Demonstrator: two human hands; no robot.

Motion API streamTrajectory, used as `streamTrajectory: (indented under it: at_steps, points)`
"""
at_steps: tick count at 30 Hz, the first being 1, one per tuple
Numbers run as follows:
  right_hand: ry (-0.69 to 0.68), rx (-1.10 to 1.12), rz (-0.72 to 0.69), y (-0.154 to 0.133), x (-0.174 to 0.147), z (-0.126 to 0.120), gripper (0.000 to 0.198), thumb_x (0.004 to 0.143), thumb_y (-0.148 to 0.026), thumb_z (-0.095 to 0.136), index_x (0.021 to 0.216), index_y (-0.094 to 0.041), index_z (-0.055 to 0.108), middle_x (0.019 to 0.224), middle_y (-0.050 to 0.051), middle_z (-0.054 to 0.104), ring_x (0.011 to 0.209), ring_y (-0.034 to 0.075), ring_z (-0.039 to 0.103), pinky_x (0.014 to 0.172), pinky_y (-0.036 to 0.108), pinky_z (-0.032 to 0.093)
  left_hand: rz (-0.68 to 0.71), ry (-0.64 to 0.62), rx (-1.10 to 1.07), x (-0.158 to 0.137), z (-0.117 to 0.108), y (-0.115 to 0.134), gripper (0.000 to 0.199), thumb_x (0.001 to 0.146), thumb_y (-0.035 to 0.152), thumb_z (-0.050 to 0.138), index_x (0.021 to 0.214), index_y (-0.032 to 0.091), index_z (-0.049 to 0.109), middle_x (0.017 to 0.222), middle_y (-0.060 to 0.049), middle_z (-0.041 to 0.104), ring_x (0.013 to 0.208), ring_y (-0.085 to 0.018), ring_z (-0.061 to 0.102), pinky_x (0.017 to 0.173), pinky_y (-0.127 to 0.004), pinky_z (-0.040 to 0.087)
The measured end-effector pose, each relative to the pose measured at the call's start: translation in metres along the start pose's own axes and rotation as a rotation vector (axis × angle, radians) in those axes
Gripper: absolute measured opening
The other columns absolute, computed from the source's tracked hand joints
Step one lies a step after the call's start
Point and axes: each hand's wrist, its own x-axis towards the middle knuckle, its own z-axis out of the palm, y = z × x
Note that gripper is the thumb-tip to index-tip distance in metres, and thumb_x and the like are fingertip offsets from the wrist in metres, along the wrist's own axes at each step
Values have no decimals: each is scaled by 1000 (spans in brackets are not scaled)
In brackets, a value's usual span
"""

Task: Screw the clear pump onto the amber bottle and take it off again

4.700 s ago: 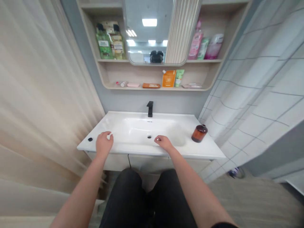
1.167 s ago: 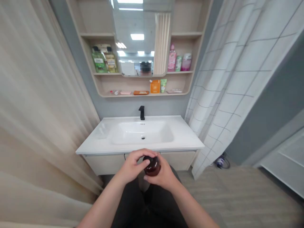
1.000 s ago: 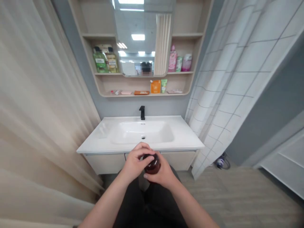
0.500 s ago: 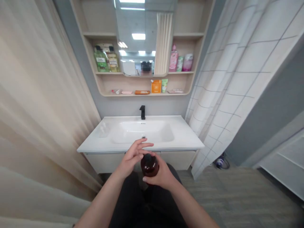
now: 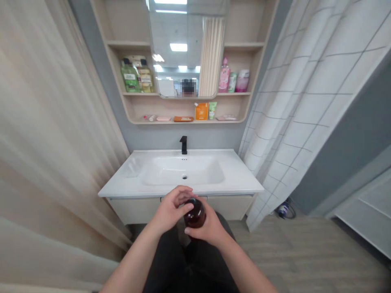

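A dark brown, glossy bottle [image 5: 194, 217] is held upright in front of me, just before the edge of the vanity. My right hand [image 5: 209, 228] wraps round its body from the right, thumb on the near side. At the bottle's top, my left hand [image 5: 174, 207] is closed in from the left, its thumb and curled fingers at the dark cap [image 5: 193, 202]. Those fingers partly cover the cap, and the far side of the bottle is hidden.
Beyond the hands is a white sink [image 5: 183, 171] with a black faucet [image 5: 183, 145]. Shelves hold a green bottle [image 5: 130, 77], a pink bottle [image 5: 224, 77] and an orange pouch [image 5: 201, 111]. Curtains hang left [image 5: 61, 142] and right [image 5: 275, 134].
My left hand's fingers, stretched out over the bottle before, have curled in, and its thumb has come to the cap. My right hand keeps its hold on the bottle.
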Motion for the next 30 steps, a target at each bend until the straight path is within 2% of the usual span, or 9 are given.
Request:
streamTrajectory:
  at_steps: [3,8,11,16,19,22,24,27,30]
  points:
    - [7,-34,14,10,-3,3,97,62,-29,102,150,-26,61,152,15,69,140,40,68,123,59,52,6,9,-19,0,3,-4,48,92,41,87,133,22,69,124,-13,80,126,-29,76,117,-46,57]
    - [32,-22,4,24,-8,7,101,65,-27,99,156,-25,56,152,16,69,138,39,69,121,56,55,-45,165,69,-1,8,-16,45,75,34,99,112,19,77,112,-13,84,110,-28,81,104,-41,64]
    - [0,-16,32,29,-8,4,103,59,-30,103,152,-24,60,151,17,69,138,41,69,120,58,55,-85,179,49,-2,4,-26,48,70,35,101,109,18,81,108,-14,86,104,-30,83,101,-43,66]
    - [-57,-8,59,39,0,7,96,61,-31,103,148,-25,64,148,15,72,136,40,71,121,58,54,-84,223,143,-7,-2,-41,32,81,36,92,108,20,84,113,-14,86,112,-30,83,105,-44,66]
    - [-68,10,71,49,14,18,96,64,-34,104,150,-27,63,148,13,73,136,39,71,122,58,54,-129,278,222,-5,-15,-45,29,83,38,90,106,21,84,114,-13,86,107,-29,84,101,-43,68]
    - [-93,24,106,62,31,23,109,74,-47,102,166,-30,47,161,15,63,148,39,62,126,61,48,-138,442,234,3,-50,-39,41,78,44,94,108,19,81,108,-14,87,101,-31,85,96,-44,70]
    - [-83,0,120,74,40,15,104,86,-51,93,172,-32,39,167,16,57,151,37,59,127,63,47,-97,629,282,8,-87,-30,47,77,48,94,109,18,80,109,-15,87,102,-31,85,98,-46,70]
    - [-19,-17,136,97,46,-13,80,96,-53,81,166,-34,48,162,15,61,141,34,67,117,59,56,-63,838,482,14,-155,-10,52,77,50,93,116,17,80,114,-14,86,108,-31,83,105,-47,67]
    - [78,-41,187,119,46,-52,62,95,-55,79,150,-31,63,141,14,75,126,32,75,107,54,62,-86,932,753,16,-226,4,50,83,51,86,119,18,80,119,-11,85,109,-29,82,108,-45,66]
